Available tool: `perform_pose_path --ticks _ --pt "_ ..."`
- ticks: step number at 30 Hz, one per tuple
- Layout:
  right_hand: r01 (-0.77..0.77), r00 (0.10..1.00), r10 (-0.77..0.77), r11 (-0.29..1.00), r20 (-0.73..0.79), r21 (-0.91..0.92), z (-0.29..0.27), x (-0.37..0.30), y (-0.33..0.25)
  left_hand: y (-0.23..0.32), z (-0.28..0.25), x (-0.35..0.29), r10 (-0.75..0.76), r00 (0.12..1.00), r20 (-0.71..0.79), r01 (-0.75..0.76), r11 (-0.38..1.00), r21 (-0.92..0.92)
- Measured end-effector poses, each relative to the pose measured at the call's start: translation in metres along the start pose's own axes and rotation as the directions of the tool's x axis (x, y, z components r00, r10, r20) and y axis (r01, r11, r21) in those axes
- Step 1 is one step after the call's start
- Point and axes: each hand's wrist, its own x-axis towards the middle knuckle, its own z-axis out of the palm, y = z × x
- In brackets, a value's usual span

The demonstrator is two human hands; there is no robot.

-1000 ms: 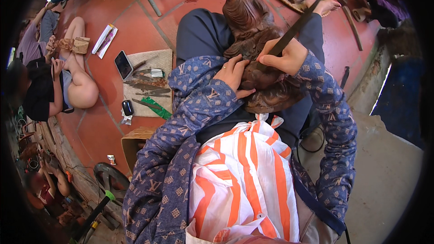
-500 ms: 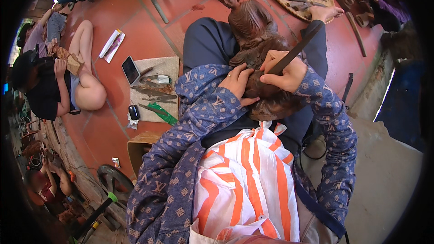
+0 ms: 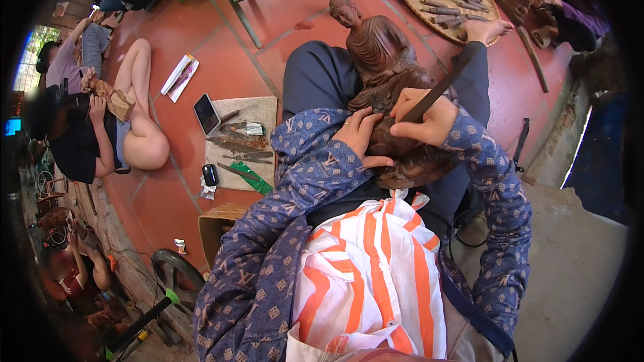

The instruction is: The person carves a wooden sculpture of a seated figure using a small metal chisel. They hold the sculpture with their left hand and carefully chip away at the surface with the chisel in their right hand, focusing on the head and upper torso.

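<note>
Long dark tool (image 3: 443,86) is gripped in curled right hand (image 3: 435,123). Brown statue (image 3: 380,45) under both hands is touched by left hand (image 3: 359,135), fingers half spread.

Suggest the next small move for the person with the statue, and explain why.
Perhaps a short, light stroke with the dark tool: the right hand grips it at a slant over the wooden statue, and the left hand rests spread on the wood, ready to steady it. The tool's working end is hidden, so gentle pressure seems wise.
</note>
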Motion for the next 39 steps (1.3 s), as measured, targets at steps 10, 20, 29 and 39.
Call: perform_pose_path --ticks 10,20,29,39 --pt "0.014 0.999 -0.011 0.997 0.041 -0.082 0.001 0.005 0.002 -0.002 -0.001 0.001 0.012 1.000 -0.002 -0.012 1.000 -0.023" --pt "0.028 0.950 0.054 0.967 -0.308 0.255 -0.054 -0.045 0.004 -0.003 -0.002 0.004 0.052 0.991 -0.126 -0.074 0.982 -0.172" --pt "0.197 0.626 0.468 0.680 -0.624 0.707 -0.015 -0.165 0.078 0.004 -0.008 0.014 0.067 0.980 -0.186 -0.133 0.919 -0.370" --pt "0.382 0.393 0.643 0.536 -0.657 0.753 0.025 -0.189 0.084 0.007 -0.007 0.020 -0.049 0.993 -0.112 -0.014 0.864 -0.504"
